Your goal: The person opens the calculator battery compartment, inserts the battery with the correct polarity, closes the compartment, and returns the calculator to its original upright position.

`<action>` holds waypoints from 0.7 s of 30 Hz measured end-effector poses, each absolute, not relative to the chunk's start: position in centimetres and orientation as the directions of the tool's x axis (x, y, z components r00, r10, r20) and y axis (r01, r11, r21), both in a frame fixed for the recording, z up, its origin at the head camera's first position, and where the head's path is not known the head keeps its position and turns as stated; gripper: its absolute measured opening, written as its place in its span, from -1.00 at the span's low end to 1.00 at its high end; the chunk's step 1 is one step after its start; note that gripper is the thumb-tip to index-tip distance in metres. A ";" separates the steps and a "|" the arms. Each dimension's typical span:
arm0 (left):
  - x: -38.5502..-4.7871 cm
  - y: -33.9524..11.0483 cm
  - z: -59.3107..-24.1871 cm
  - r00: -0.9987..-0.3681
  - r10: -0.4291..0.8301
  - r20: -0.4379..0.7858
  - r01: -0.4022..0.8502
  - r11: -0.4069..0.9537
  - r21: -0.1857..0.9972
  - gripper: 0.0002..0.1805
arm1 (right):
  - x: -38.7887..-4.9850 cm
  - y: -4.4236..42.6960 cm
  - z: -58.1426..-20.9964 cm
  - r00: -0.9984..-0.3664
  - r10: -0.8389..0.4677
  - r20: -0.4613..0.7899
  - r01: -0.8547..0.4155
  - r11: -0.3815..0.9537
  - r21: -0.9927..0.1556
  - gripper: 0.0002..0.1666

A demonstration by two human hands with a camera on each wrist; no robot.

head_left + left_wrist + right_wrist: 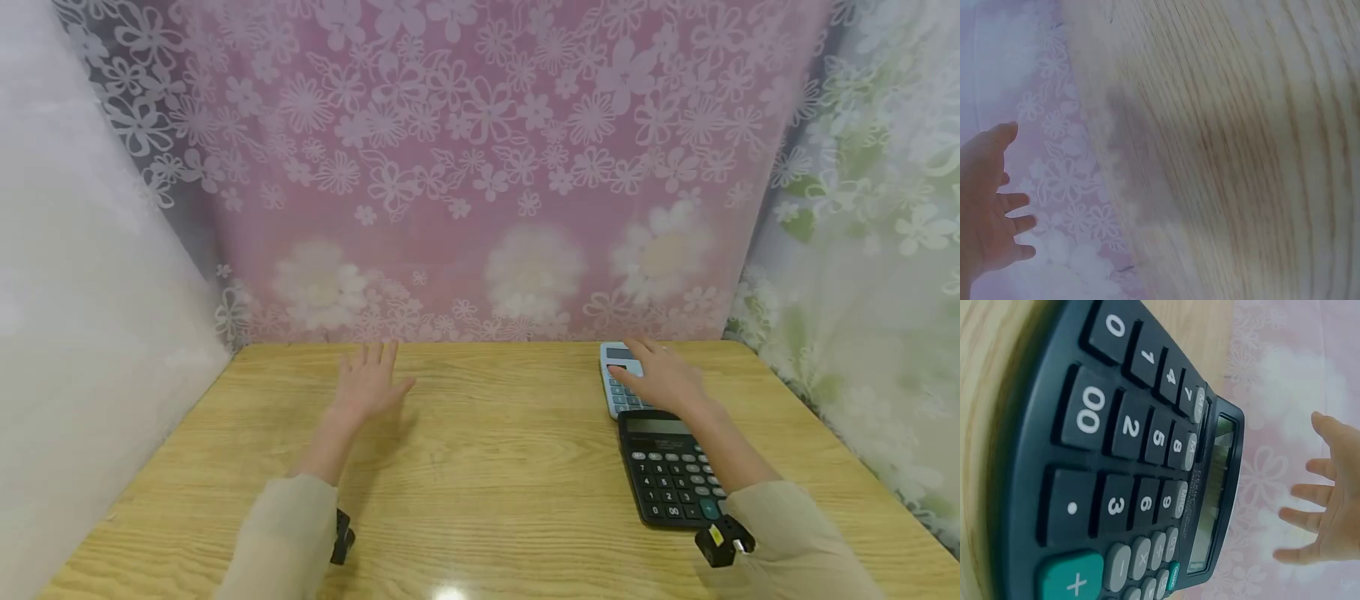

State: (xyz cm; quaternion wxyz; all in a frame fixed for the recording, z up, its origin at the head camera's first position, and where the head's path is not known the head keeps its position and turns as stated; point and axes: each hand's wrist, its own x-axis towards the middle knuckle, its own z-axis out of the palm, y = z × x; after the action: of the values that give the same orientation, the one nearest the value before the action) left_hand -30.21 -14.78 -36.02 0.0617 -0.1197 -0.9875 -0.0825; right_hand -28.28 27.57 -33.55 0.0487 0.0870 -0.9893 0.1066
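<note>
On the right of the wooden table lies a black calculator (663, 483) with dark number keys and a teal plus key; in the right wrist view the calculator (1147, 431) fills much of the frame. Behind it lies a light blue calculator (619, 392), partly covered by my right hand (666, 379). That hand is raised with spread fingers and holds nothing; in its wrist view the hand (1329, 494) appears at the right edge. My left hand (367, 385), fingers extended, is held above the table's left part, apart from both calculators. The left wrist view shows this hand (988, 200) with nothing in it.
The wooden table (480, 467) ends at a pink flowered curtain (480, 183) at the back. A white sheet (90, 275) hangs on the left and a flowered curtain (870, 275) on the right. Each wrist carries a small black camera (723, 540).
</note>
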 end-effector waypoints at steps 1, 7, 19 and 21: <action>-30.3 -14.6 -36.0 -0.965 0.228 0.132 0.246 0.958 0.149 -0.20 | -28.2 27.6 -33.5 -0.978 -0.171 0.118 -0.193 0.959 -0.209 -0.11; -30.3 -12.7 -35.2 -0.965 0.255 0.060 0.262 0.948 0.181 -0.31 | -28.2 28.3 -33.3 -0.973 -0.185 0.135 -0.215 0.942 -0.258 -0.29; -28.8 -8.3 -34.5 -0.903 0.396 0.166 0.419 0.897 0.139 -0.72 | -27.3 30.6 -33.1 -0.974 -0.176 0.142 -0.208 0.942 -0.265 -0.51; -28.6 -7.5 -34.7 -0.889 0.424 0.174 0.449 0.882 0.140 -0.73 | -27.0 31.0 -33.2 -0.974 -0.174 0.145 -0.208 0.941 -0.266 -0.55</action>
State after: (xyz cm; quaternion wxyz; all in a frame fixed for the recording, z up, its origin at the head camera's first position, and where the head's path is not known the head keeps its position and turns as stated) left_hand -28.64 -7.53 -34.72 0.0692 -0.2256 -0.9677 -0.0887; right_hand -27.03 31.00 -33.15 0.0599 0.0972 -0.9834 0.1412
